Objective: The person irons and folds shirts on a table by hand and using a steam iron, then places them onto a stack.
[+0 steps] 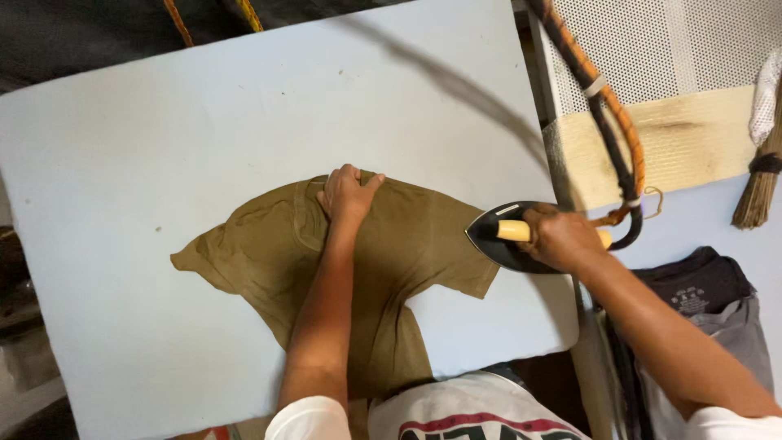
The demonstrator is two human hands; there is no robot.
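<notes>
While one pale blue padded ironing table (122, 163) fills the left and centre of the view, a single olive-brown T-shirt (407, 244) lies spread on it, one sleeve pointing left toward the table's bare part and the hem hanging off the near edge by the person's body. One left hand (346, 194) rests on the shirt near its collar, palm down, fingers curled loosely and thumb spread, pressing the cloth flat rather than gripping it. Just right of the shirt's other sleeve sits one black iron (509, 240), its pointed nose touching the sleeve edge at the table's right side. One right hand (562, 236) is closed around the iron's yellow handle (515, 231). From the iron's back one cord (607, 106) wrapped in orange and black rises toward the upper edge of the view. Behind it stands one perforated white panel (700, 41) above a cream, scorch-marked pad (676, 138). At the far right one straw broom head (757, 183) hangs, and below it lies a pile of dark and grey folded garments (717, 301).
</notes>
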